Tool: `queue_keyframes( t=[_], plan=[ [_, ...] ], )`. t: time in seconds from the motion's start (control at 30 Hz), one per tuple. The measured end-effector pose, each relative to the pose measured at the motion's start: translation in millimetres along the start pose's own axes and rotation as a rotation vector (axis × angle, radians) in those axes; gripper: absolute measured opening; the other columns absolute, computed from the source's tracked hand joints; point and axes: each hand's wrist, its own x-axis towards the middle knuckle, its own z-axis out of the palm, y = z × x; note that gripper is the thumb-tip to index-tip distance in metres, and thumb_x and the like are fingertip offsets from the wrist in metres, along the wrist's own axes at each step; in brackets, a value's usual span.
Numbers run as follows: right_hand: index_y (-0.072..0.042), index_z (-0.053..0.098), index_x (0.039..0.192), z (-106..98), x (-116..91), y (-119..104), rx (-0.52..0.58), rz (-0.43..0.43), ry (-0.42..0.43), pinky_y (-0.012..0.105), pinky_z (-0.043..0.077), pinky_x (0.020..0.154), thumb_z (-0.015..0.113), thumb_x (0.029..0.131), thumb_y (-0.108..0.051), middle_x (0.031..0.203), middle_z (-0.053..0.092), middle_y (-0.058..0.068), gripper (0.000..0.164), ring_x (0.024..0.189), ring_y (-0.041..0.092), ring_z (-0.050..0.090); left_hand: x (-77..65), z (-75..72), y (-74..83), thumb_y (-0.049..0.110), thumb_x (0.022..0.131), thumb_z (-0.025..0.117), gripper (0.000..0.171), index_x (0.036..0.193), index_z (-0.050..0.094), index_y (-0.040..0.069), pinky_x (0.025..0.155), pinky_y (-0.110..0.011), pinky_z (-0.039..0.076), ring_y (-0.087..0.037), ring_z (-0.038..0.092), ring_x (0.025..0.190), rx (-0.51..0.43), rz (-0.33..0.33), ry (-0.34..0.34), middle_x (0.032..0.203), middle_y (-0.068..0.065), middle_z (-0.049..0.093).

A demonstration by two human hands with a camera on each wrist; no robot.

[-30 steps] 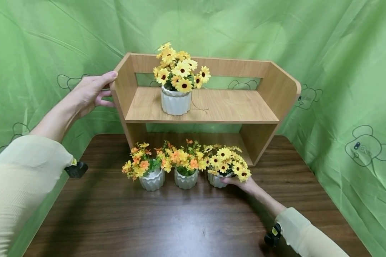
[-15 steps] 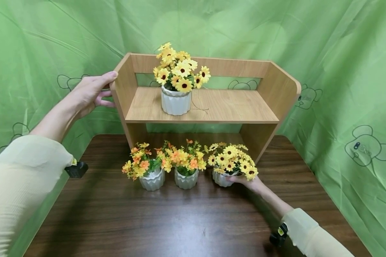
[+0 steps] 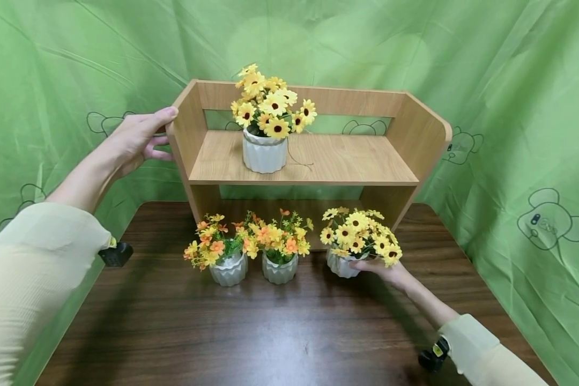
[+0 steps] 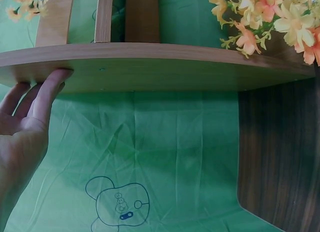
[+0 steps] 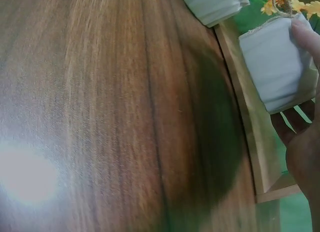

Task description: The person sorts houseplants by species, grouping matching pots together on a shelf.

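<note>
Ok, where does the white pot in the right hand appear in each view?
Head: the white pot is right of centre, below mid-height, gripped by the right hand.
Left wrist: not in the picture.
Right wrist: upper right.
Shared landmark: the wooden shelf.

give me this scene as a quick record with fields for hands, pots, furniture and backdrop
Left hand: touches the left side of the shelf unit
Right hand: grips the held pot
Held pot: white, with yellow dark-centred flowers
Shelf pot: white, similar flowers, upright on the upper level
Front left pot: white, orange and yellow flowers, on the table
Front middle pot: same look, beside it on the table
Behind: green cloth with bear drawings
</note>
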Motion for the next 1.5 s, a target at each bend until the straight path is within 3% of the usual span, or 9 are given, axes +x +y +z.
queue_keyframes(
  t=[0.23,0.37,0.53,0.67,0.97,1.13,1.27,1.37,1.5],
  plan=[
    [-0.003,0.059,0.135,-11.6,-4.6,-11.3,-0.017,0.019,-0.030,0.023,0.059,0.098,0.075,0.092,-0.006,0.116,0.077,0.001,0.045,0.106,0.013,0.074,0.5,1.6,-0.7,0.045,0.103,0.060,0.082,0.165,0.020,0.008,0.075,-0.025,0.067,-0.039,0.024,0.158,0.012,0.003,0.002,0.175,-0.012,0.012],
    [-0.005,0.059,0.136,-20.0,-7.4,-5.1,-0.081,0.105,-0.011,0.039,0.055,0.110,0.075,0.095,-0.018,0.123,0.075,0.008,0.046,0.117,0.024,0.071,0.6,0.9,-0.1,0.046,0.103,0.059,0.082,0.164,0.020,0.008,0.076,-0.026,0.067,-0.040,0.024,0.158,0.015,0.002,0.000,0.175,-0.012,0.012],
    [-0.006,0.035,0.156,-31.2,-8.8,-11.8,-0.185,0.360,0.008,0.070,0.030,0.122,0.077,0.092,-0.041,0.152,0.052,0.027,0.084,0.147,0.047,0.041,0.5,-0.2,-0.2,0.045,0.103,0.059,0.082,0.165,0.019,0.007,0.075,-0.026,0.067,-0.039,0.024,0.158,0.015,0.006,-0.001,0.175,-0.012,0.011],
    [0.001,0.008,0.162,-38.2,-7.4,-27.6,-0.305,0.474,0.003,0.073,0.034,0.118,0.075,0.090,-0.053,0.148,0.049,0.038,0.113,0.145,0.057,0.037,0.2,0.1,-0.1,0.044,0.103,0.059,0.082,0.164,0.020,0.007,0.075,-0.026,0.067,-0.039,0.024,0.158,0.007,0.006,0.000,0.175,-0.013,0.012],
    [-0.002,-0.009,0.163,-49.8,-5.0,-49.3,-0.293,0.445,0.069,0.075,0.028,0.120,0.078,0.090,-0.045,0.125,0.069,0.033,0.122,0.139,0.059,0.044,0.0,0.1,-0.1,0.045,0.103,0.060,0.081,0.164,0.022,0.007,0.075,-0.026,0.067,-0.039,0.025,0.157,0.007,0.002,0.007,0.174,-0.012,0.014],
    [0.003,-0.007,0.162,-56.0,-0.6,-58.9,-0.257,0.361,0.119,0.071,0.028,0.123,0.082,0.089,-0.032,0.135,0.056,0.044,0.120,0.131,0.057,0.054,0.0,0.5,0.0,0.045,0.102,0.060,0.081,0.164,0.022,0.007,0.075,-0.026,0.067,-0.039,0.027,0.157,0.014,0.004,0.010,0.174,-0.013,0.015],
    [0.002,0.015,0.162,-62.1,5.2,-69.6,-0.264,0.233,0.179,0.065,0.029,0.125,0.085,0.086,-0.020,0.156,0.040,0.037,0.106,0.140,0.047,0.048,-0.1,0.5,0.1,0.045,0.103,0.060,0.081,0.164,0.022,0.008,0.075,-0.027,0.067,-0.038,0.027,0.157,0.009,0.007,0.006,0.174,-0.013,0.016],
    [-0.002,0.034,0.155,-66.0,9.3,-76.6,-0.270,0.115,0.218,0.035,0.037,0.127,0.085,0.083,-0.009,0.157,0.047,0.018,0.088,0.141,0.028,0.049,-0.2,0.5,0.2,0.044,0.103,0.060,0.081,0.164,0.023,0.008,0.075,-0.027,0.068,-0.038,0.027,0.157,0.005,0.008,0.006,0.174,-0.013,0.016],
    [-0.013,0.051,0.141,-70.1,15.3,-84.0,-0.245,-0.034,0.262,0.002,0.040,0.105,0.082,0.080,0.002,0.133,0.062,-0.011,0.070,0.125,0.000,0.055,-0.5,0.5,0.2,0.045,0.102,0.060,0.081,0.164,0.023,0.008,0.075,-0.027,0.068,-0.038,0.028,0.157,0.008,0.008,0.007,0.174,-0.014,0.016]
  ],
)
